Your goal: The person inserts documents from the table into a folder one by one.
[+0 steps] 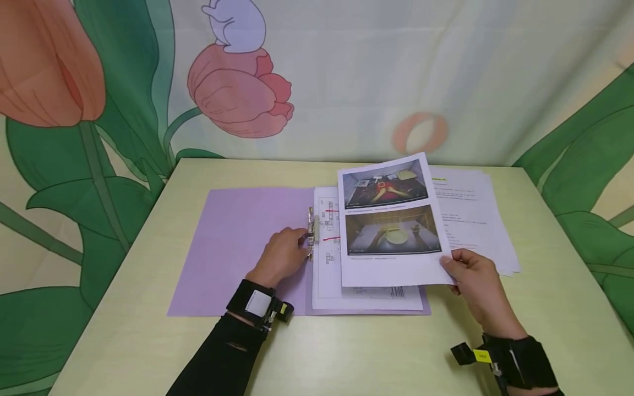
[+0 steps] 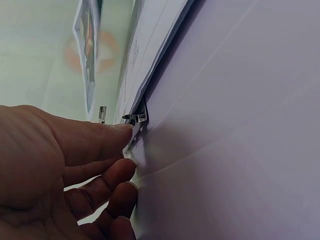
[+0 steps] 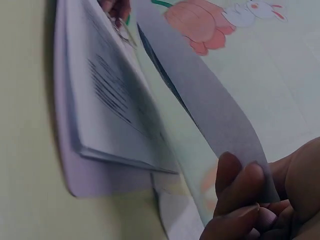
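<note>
Your right hand pinches the photo-printed sheet (long axis pointing away from you, leaning slightly left); your left hand pinches the purple folder's metal clip.

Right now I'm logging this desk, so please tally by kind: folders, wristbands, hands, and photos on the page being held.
Purple folder: 1
Black wristbands: 2
Hands: 2
Photos on the held page: 2
Total: 7

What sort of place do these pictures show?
Perhaps a room for paperwork: an open folder and loose papers lie on a table, with a flowered cloth behind.
</note>
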`<action>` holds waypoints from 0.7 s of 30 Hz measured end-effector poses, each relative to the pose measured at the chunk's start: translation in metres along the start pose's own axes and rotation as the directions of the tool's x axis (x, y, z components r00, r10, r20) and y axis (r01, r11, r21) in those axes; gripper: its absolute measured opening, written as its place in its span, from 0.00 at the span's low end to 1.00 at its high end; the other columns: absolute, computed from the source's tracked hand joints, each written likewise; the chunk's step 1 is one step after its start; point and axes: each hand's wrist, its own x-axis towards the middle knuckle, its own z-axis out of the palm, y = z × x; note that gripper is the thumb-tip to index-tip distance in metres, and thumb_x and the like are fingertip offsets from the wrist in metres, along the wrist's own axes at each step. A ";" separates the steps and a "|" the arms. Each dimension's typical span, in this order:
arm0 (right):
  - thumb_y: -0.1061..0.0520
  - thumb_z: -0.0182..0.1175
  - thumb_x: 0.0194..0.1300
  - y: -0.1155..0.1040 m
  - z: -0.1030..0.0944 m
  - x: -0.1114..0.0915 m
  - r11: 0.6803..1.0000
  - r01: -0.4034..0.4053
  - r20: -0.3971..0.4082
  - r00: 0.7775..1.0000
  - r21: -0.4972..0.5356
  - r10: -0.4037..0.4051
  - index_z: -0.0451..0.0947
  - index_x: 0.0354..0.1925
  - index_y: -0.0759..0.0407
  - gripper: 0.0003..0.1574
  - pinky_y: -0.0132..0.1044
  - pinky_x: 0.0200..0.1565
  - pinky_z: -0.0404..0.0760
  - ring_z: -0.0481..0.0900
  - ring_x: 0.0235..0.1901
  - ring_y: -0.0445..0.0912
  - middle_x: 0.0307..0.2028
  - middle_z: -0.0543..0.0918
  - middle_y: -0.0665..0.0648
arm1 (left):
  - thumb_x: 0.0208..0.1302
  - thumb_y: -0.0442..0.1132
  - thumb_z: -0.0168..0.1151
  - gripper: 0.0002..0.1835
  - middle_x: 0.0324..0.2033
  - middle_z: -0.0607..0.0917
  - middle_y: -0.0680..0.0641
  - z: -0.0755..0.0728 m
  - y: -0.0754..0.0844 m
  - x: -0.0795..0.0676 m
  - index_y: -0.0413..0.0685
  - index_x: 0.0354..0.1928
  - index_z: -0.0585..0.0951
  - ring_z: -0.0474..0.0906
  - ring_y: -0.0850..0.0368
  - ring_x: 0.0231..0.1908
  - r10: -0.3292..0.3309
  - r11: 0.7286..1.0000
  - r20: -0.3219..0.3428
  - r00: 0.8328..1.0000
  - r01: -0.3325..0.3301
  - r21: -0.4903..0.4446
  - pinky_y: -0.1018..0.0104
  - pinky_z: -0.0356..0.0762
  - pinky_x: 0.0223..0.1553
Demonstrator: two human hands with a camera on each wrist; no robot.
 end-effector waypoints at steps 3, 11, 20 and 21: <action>0.51 0.54 0.72 0.001 0.010 -0.004 0.999 -0.023 0.030 0.999 -0.036 0.024 0.71 0.49 0.73 0.23 0.36 0.22 0.73 0.74 0.22 0.44 0.28 0.80 0.53 | 0.62 0.37 0.64 0.23 0.44 0.83 0.42 0.001 0.000 0.000 0.44 0.60 0.77 0.74 0.52 0.38 0.003 1.000 -0.002 1.000 -0.004 -0.007 0.59 0.75 0.37; 0.50 0.54 0.71 0.004 0.019 -0.005 0.989 -0.024 0.078 0.996 -0.144 0.035 0.74 0.48 0.71 0.23 0.35 0.21 0.71 0.72 0.22 0.45 0.29 0.79 0.59 | 0.61 0.36 0.63 0.24 0.46 0.83 0.43 0.000 0.000 0.001 0.44 0.61 0.77 0.74 0.52 0.38 -0.005 1.000 -0.002 1.000 0.005 -0.030 0.60 0.75 0.36; 0.44 0.57 0.68 0.006 0.017 -0.004 0.961 -0.002 0.086 0.996 -0.277 0.027 0.79 0.40 0.68 0.25 0.36 0.22 0.64 0.67 0.23 0.46 0.21 0.71 0.53 | 0.61 0.37 0.63 0.24 0.46 0.84 0.42 0.000 -0.001 0.001 0.43 0.61 0.76 0.75 0.52 0.38 0.004 1.000 0.001 1.000 -0.004 -0.023 0.59 0.76 0.37; 0.44 0.57 0.68 0.006 0.016 -0.004 0.959 -0.003 0.084 0.996 -0.284 0.029 0.79 0.40 0.68 0.26 0.36 0.22 0.64 0.67 0.24 0.46 0.22 0.71 0.54 | 0.61 0.37 0.63 0.24 0.45 0.83 0.42 0.000 -0.001 0.001 0.42 0.61 0.76 0.75 0.52 0.38 0.004 1.000 0.000 1.000 -0.004 -0.025 0.59 0.76 0.37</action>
